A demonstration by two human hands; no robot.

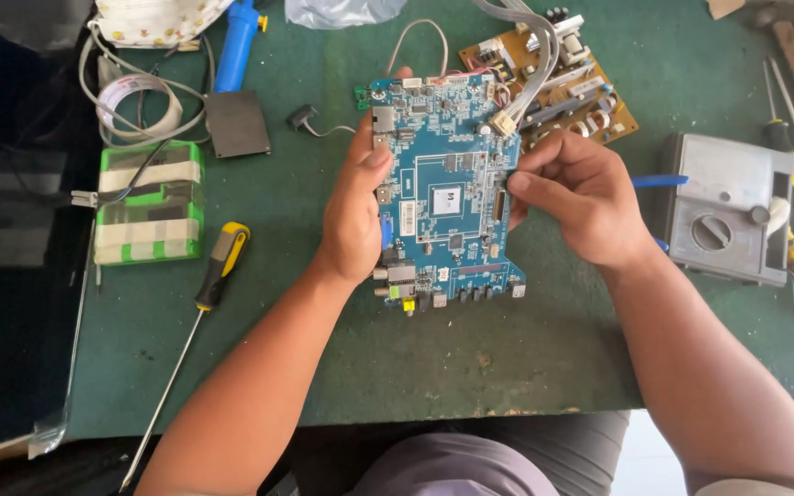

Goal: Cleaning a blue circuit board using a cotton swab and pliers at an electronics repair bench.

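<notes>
We note the circuit board (448, 188): blue lacquered face, slightly glossy, studded with small metal sockets and dull black chips, one white paper label. Behind it the second board (567, 87) looks tan and matt, like pressed fibre, with grey plastic ribbon cable. The table (544, 349) carries a green cloth-like cover, matt, worn and scuffed near the front edge. The screwdriver (197, 317) has a bright smooth metal shaft and a yellow-and-black plastic handle. The battery pack (149, 202) is wrapped in glossy green film with pale tape bands. The grey box (723, 207) is dull, scratched metal or plastic; we cannot tell which.
</notes>
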